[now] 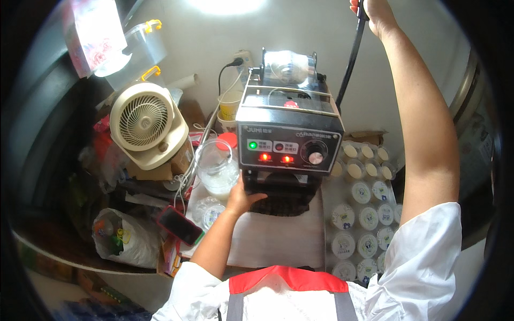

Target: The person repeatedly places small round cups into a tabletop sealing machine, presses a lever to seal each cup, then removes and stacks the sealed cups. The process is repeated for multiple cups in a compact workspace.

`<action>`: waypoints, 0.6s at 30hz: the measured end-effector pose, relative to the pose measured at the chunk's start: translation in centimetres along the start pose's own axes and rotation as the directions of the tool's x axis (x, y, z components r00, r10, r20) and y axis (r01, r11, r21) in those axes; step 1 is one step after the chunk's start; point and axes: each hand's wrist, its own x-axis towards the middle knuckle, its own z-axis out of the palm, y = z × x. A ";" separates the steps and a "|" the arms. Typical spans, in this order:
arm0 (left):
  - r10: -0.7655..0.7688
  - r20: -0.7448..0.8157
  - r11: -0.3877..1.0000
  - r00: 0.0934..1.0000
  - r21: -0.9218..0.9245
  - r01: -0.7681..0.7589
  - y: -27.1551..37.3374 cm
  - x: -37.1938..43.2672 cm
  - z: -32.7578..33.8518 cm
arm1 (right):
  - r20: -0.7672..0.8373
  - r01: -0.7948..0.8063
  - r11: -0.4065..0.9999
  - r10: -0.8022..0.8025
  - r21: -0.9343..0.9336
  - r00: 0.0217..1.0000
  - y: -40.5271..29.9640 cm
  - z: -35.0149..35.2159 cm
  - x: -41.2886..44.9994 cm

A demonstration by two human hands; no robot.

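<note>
A black JUMI cup sealing machine (pixel 290 144) stands in front of me, its green and red indicator lights lit. Clear film on a roll (pixel 289 66) is mounted at its top rear. My right hand (pixel 379 17), raised at the top edge of the view and partly cut off, is closed around the upper end of the machine's black lever (pixel 351 60). Low on the machine's left side, my left hand (pixel 240 198) grips the edge of the tray area, with the thumb across the front and the fingers largely hidden. What sits inside the tray cannot be seen.
Lidded and open filled cups (pixel 367 216) stand in rows at right. Left of the machine are a clear plastic jar (pixel 219 172), a phone (pixel 180 225), a cream fan (pixel 146 122) and a white bag (pixel 124 236). A power cord (pixel 221 78) runs to a wall socket.
</note>
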 end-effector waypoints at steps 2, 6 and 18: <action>0.072 -0.003 0.997 0.997 0.019 -0.072 -0.3 0.1 0.0 | 0.063 -0.018 1.000 0.019 -0.009 0.998 1.6 0.2 1.3; 0.057 -0.025 0.998 0.998 0.027 -0.057 -0.6 0.1 0.1 | -0.021 -0.094 0.981 0.092 -0.170 0.996 3.3 1.4 2.3; 0.062 -0.007 0.996 0.998 0.057 -0.062 -0.8 0.1 0.0 | 0.157 0.483 0.752 -0.466 -0.449 0.871 8.2 -3.2 3.3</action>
